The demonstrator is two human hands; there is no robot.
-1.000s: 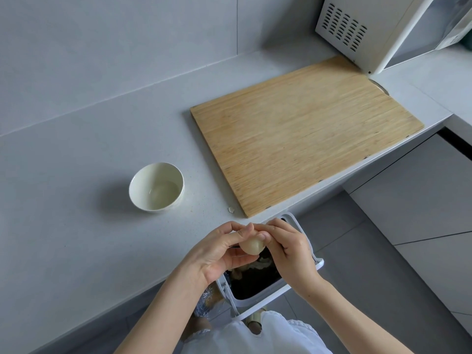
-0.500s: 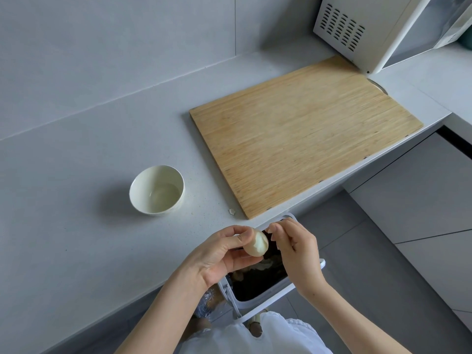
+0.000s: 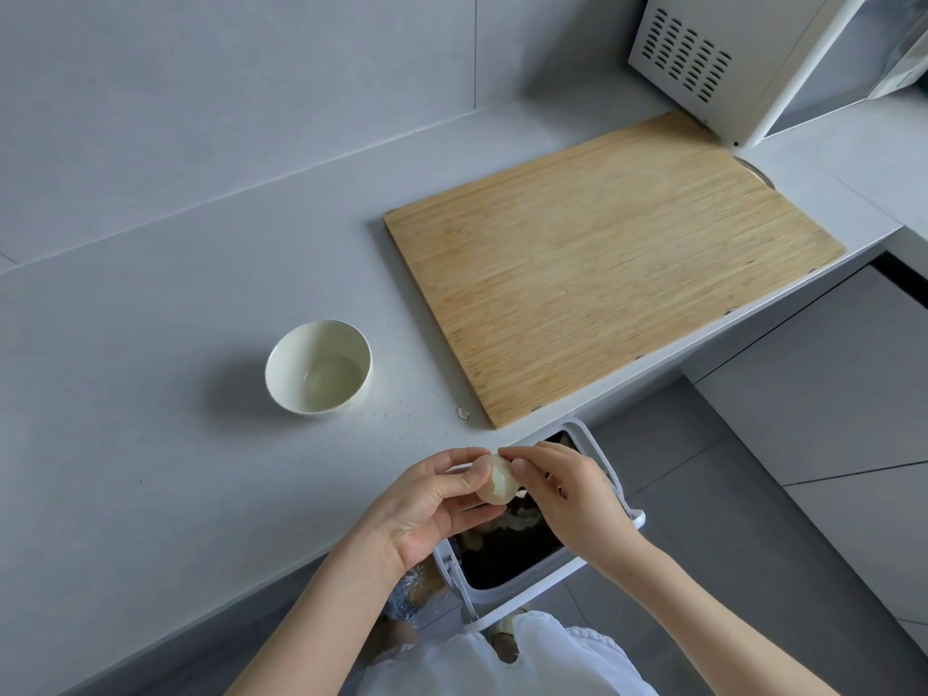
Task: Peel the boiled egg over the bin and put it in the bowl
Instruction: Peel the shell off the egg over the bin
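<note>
While over the bin [image 3: 622,499], egg [image 3: 494,478] between both hands

**Pale Greys, One Warm Board**

The counter [image 3: 150,394] was speckled light grey. The bowl [image 3: 318,366] looked cream-white. The cutting board [image 3: 602,293] showed honey-tan streaked grain. The egg [image 3: 494,478] was pale ivory. The bin [image 3: 522,587] had a white rim and dark inside. The microwave [image 3: 728,57] was white with dark vent slots.
</note>
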